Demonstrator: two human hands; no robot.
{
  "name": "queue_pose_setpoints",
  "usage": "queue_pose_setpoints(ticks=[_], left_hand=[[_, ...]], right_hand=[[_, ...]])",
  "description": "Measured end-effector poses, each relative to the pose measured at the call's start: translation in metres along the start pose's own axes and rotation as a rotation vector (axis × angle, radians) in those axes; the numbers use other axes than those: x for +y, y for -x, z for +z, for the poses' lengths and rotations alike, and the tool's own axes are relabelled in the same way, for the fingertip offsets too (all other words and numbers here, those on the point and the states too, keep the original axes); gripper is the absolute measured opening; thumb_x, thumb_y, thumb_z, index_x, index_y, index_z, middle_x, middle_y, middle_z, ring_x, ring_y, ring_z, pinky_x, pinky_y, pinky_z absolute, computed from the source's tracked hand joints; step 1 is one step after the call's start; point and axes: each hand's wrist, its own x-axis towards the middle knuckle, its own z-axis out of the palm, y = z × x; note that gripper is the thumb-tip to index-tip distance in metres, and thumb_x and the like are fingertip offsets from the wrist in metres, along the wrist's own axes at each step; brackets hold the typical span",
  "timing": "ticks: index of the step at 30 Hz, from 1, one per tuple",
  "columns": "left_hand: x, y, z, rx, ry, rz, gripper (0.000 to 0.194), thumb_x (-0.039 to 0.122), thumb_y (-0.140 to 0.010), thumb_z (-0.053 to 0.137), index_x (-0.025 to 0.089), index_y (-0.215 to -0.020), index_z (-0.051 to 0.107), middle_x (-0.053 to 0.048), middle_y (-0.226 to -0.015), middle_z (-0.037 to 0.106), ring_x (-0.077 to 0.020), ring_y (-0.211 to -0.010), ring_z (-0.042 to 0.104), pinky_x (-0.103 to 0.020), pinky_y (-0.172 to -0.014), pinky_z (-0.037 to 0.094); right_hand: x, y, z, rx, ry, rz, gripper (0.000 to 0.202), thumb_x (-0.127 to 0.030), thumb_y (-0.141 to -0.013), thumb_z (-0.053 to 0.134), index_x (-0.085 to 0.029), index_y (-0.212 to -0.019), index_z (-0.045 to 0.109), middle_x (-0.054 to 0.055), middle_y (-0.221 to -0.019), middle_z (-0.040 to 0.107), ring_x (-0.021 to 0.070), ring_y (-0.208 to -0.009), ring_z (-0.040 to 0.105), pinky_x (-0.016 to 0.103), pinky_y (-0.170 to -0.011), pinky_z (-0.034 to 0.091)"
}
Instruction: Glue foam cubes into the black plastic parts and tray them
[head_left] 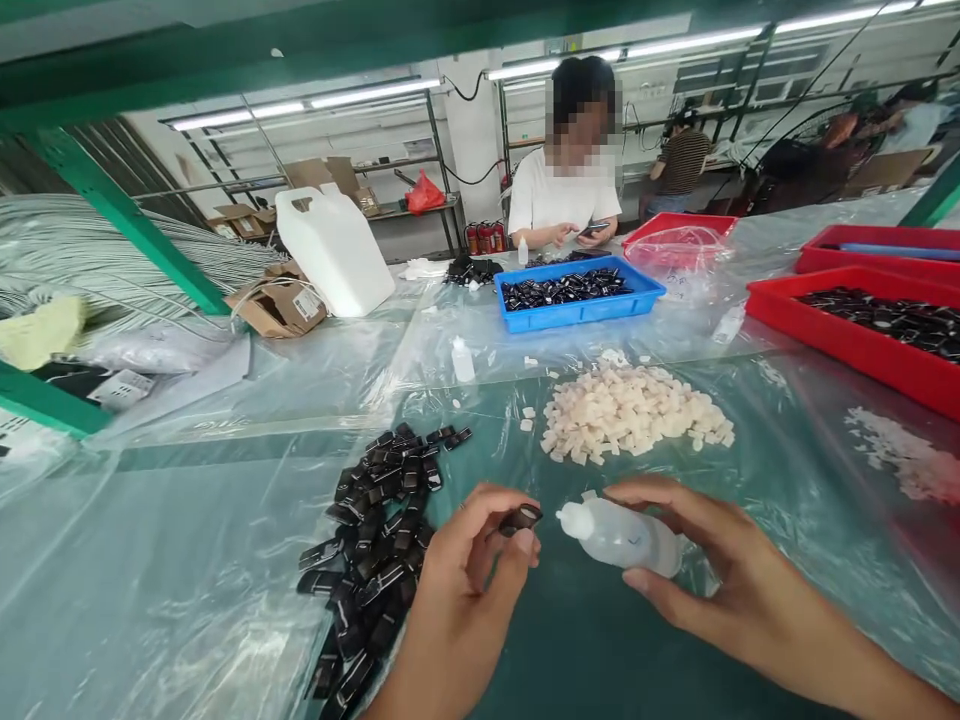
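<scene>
black clips (375, 530), off-white foam cubes (630, 412), blue tray (577, 312), red trays (847, 345), translucent white bottle (622, 538)

Right red tray (862, 345) and black pile (375, 540) run off frame

Left hand (469, 570): enters from 6 o'clock, wrist bent, palm turned inward, thumb and forefinger pinched together at the fingertips toward 2 o'clock. Right hand (697, 560): forearm enters from 4 o'clock, fingers (652, 495) curled in a loose grip, thumb underneath, pointing toward 9 o'clock. Hands near, not touching.
</scene>
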Motion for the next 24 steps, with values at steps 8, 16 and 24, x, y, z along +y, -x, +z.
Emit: queue_pose_setpoints(ticks=[8,16,24], left_hand=[[0.004,0.008,0.008,0.042,-0.121,0.076,0.024,0.021,-0.106,0.05,0.036,-0.112,0.067,0.001,-0.094,0.056,-0.0162,-0.082,0.055,-0.024,-0.072,0.044],[-0.008,0.0,-0.003,-0.012,-0.259,0.229,0.041,0.013,-0.101,0.062,0.047,-0.121,0.073,0.001,-0.11,0.064,-0.0154,-0.095,0.067,-0.021,-0.074,0.053],[-0.006,0.004,-0.005,0.021,-0.361,0.311,0.04,0.008,-0.097,0.068,0.041,-0.119,0.074,0.002,-0.106,0.073,-0.0167,-0.092,0.071,-0.023,-0.074,0.054]], right_hand=[[0.001,0.004,0.007,0.005,0.033,-0.11,0.042,-0.025,-0.092,0.068,-0.04,-0.129,0.054,-0.002,-0.12,0.069,0.0162,-0.105,0.071,0.022,-0.086,0.061],[0.004,0.004,0.0,0.021,0.134,-0.184,0.049,-0.021,-0.093,0.066,-0.038,-0.137,0.052,0.0,-0.125,0.067,0.0191,-0.111,0.07,0.025,-0.088,0.063],[-0.001,0.021,-0.005,0.126,0.351,-0.256,0.053,-0.028,-0.093,0.067,-0.034,-0.145,0.054,0.0,-0.133,0.066,0.0255,-0.122,0.065,0.032,-0.101,0.063]])
